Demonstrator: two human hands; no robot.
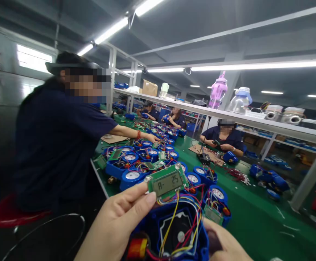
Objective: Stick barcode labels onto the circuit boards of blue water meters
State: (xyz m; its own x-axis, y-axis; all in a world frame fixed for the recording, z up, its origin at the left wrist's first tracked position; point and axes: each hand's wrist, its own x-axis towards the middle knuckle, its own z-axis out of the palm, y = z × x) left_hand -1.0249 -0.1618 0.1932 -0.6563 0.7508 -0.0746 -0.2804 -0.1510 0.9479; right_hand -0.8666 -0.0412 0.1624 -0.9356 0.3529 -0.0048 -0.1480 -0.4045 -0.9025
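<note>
Pinched between the thumb and fingers of my left hand [125, 214] is a green circuit board [185, 178] with a small LCD. Its display [168, 183] reads "A- 25". Yellow, white and red wires [176, 217] run from the board down into an open blue meter housing [204, 241]. My right hand [223, 241] is closed around the right side of that housing, its fingers partly hidden. Inside the housing are a black round part [174, 230] and an orange-wrapped cylinder [137, 248]. Just beyond the board lie several blue meters [132, 175] with white dials and loose wires.
A green table [245, 214] stretches ahead, with a pile of red and white wires [238, 175] and more blue housings [269, 177] on the right. A co-worker [57, 137] at left reaches over the meters. Other people sit across. A shelf [283, 125] holds bottles.
</note>
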